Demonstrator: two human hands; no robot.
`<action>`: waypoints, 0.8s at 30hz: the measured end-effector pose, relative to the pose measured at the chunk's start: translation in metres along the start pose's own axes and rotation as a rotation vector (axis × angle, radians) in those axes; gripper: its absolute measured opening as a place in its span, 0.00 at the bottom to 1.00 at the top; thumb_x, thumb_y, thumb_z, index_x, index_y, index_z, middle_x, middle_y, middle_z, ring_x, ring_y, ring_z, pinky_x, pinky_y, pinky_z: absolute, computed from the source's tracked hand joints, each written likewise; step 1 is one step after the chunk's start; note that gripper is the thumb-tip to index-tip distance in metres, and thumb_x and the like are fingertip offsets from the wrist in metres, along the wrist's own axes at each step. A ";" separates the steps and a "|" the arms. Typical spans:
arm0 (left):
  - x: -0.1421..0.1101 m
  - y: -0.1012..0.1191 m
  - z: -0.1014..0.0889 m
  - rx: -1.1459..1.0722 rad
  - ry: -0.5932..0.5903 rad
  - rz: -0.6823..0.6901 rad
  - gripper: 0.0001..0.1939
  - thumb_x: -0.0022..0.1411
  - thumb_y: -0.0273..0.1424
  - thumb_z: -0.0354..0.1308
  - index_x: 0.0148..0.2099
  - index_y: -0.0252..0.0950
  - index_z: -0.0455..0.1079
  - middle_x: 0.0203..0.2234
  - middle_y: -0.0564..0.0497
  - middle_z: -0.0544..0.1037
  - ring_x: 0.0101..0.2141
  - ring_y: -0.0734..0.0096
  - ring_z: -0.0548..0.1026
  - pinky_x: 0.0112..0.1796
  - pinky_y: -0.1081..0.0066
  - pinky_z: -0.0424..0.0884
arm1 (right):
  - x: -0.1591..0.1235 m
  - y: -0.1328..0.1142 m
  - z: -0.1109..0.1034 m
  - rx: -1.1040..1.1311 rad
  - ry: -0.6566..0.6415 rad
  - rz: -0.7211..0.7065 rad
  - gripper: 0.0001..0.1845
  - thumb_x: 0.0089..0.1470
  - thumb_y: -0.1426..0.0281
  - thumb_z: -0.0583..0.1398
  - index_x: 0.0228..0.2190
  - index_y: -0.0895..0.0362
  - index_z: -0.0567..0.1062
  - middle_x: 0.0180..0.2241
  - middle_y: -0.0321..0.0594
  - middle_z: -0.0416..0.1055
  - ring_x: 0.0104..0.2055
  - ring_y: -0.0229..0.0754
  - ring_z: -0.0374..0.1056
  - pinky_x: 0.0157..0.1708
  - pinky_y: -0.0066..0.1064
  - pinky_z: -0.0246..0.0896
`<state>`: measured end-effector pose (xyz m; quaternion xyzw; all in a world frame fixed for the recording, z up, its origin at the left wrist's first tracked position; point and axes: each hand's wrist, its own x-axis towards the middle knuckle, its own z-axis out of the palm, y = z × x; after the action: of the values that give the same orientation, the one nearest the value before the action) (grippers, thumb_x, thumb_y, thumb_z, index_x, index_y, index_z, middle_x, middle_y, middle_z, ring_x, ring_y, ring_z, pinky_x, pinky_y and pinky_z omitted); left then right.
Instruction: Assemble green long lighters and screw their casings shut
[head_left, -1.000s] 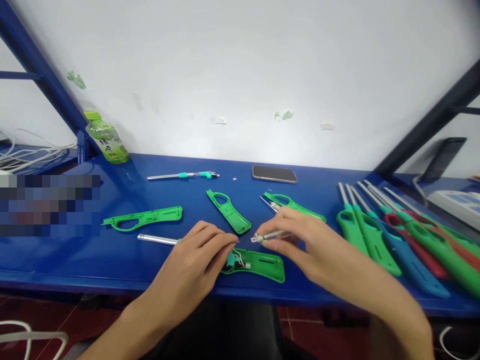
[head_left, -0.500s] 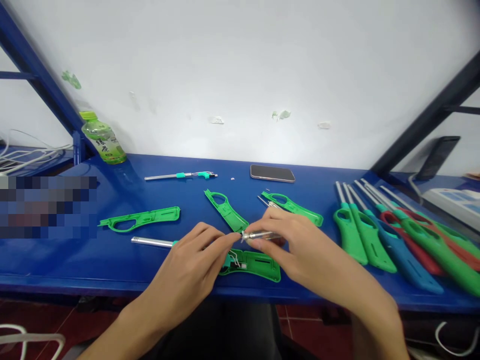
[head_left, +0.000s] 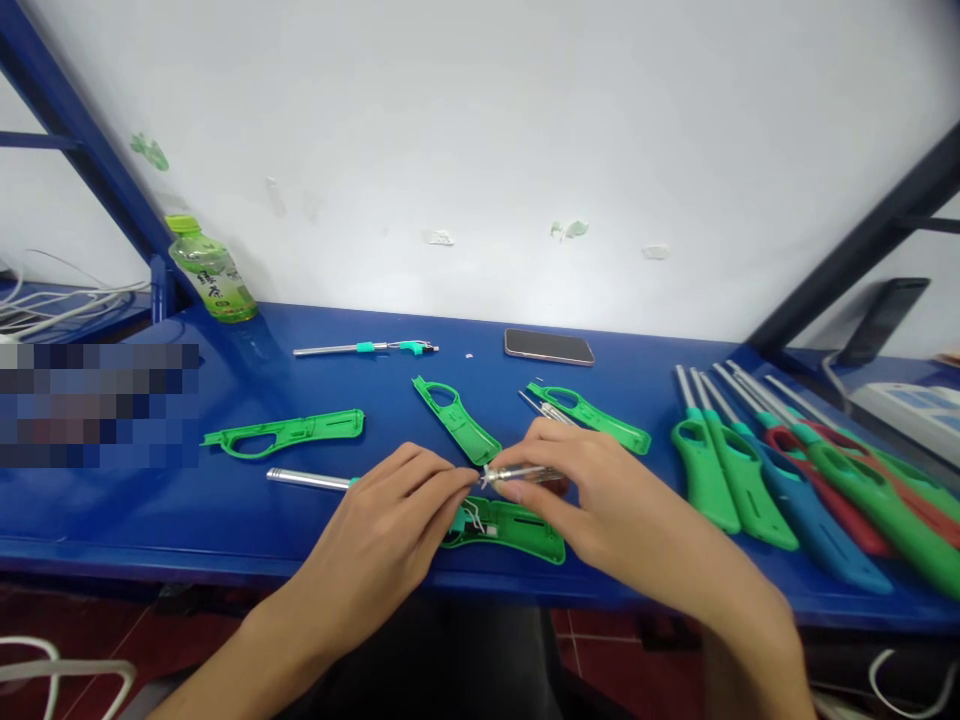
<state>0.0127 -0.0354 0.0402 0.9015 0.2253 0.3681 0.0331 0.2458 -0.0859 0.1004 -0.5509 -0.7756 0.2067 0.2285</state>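
Take the small metallic cylinder (head_left: 521, 472) as the centre of the clock. At ten, a green-capped bottle (head_left: 214, 280) stands on the tabletop (head_left: 150, 500); its label bears dark characters, too blurred to read surely. At nine, the left hand (head_left: 397, 510) has fingertips pressed together beside the cylinder's end; whether they pinch something, I cannot tell. Near six, a green shell (head_left: 529, 532) holds white wires (head_left: 475, 518). The right hand (head_left: 592, 490) grasps the cylinder. At three lie lighters (head_left: 806, 510).
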 end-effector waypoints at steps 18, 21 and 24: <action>-0.001 -0.001 0.001 0.020 -0.031 0.003 0.10 0.78 0.23 0.55 0.56 0.33 0.73 0.41 0.48 0.81 0.40 0.65 0.75 0.42 0.64 0.74 | 0.001 0.000 0.001 -0.008 -0.015 0.000 0.10 0.74 0.63 0.60 0.47 0.46 0.83 0.41 0.33 0.78 0.41 0.42 0.74 0.44 0.39 0.64; -0.001 -0.001 0.001 0.029 -0.028 0.007 0.09 0.78 0.23 0.55 0.55 0.33 0.74 0.40 0.48 0.81 0.40 0.65 0.75 0.41 0.65 0.74 | 0.000 0.000 0.002 0.001 -0.022 -0.003 0.10 0.74 0.64 0.60 0.47 0.46 0.83 0.41 0.34 0.78 0.41 0.42 0.74 0.43 0.39 0.64; 0.000 0.000 0.000 0.027 -0.020 0.000 0.08 0.77 0.23 0.55 0.54 0.33 0.74 0.39 0.48 0.81 0.38 0.65 0.75 0.40 0.65 0.74 | 0.000 0.001 0.002 0.004 -0.027 -0.001 0.09 0.74 0.64 0.61 0.47 0.46 0.83 0.41 0.34 0.78 0.41 0.42 0.74 0.44 0.39 0.65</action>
<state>0.0126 -0.0356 0.0397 0.9055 0.2299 0.3558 0.0234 0.2451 -0.0857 0.0988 -0.5471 -0.7785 0.2156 0.2192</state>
